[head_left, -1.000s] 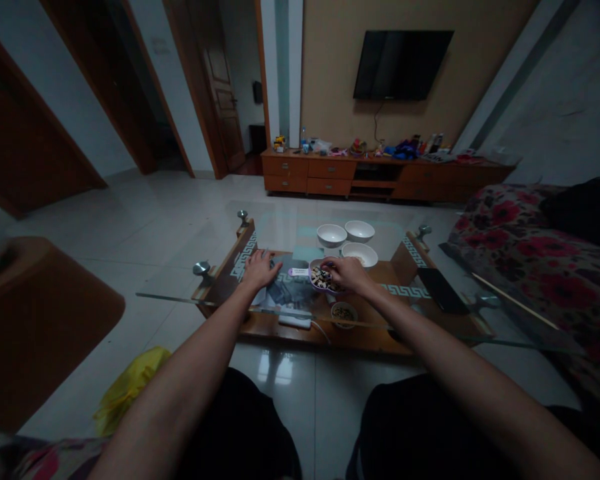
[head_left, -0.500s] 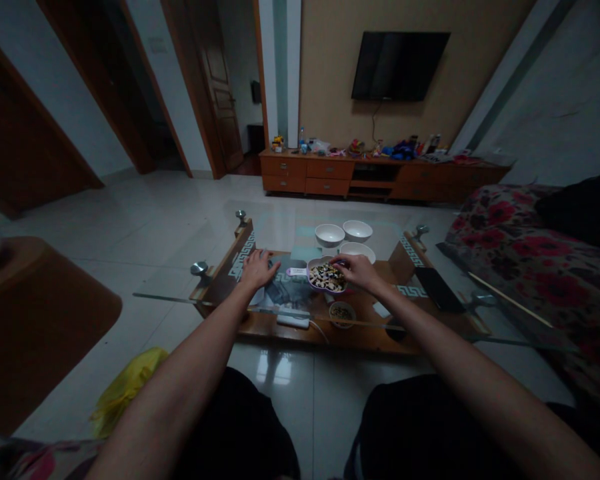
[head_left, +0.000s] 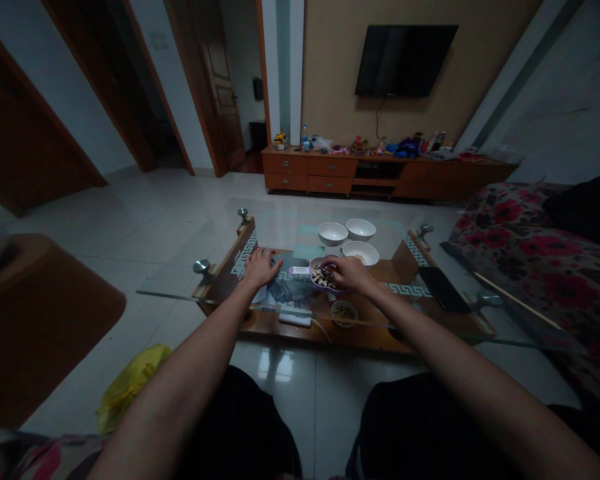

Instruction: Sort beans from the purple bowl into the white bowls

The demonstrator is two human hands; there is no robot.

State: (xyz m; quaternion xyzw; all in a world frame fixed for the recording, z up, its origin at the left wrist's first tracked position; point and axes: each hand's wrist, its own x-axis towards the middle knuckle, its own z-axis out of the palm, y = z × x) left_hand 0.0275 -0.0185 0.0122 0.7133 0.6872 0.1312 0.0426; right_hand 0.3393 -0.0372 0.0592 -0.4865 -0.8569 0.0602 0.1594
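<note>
Glass tabletop [head_left: 285, 230] on a low wooden frame. On the glass, far side: three white bowls [head_left: 333, 234], grouped close. Centre: purple dish [head_left: 321, 278] holding dark and pale pieces. Right: black tablet [head_left: 443, 289], lying flat. Below, seen through the glass, wooden shelf [head_left: 270, 324] carries power strip [head_left: 295, 320] at near edge and small bowl [head_left: 344, 313] just right of it.

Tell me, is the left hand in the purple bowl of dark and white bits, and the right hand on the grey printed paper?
No, the hands are swapped, as the head view shows. The right hand is in the purple bowl of dark and white bits, and the left hand is on the grey printed paper.
</note>
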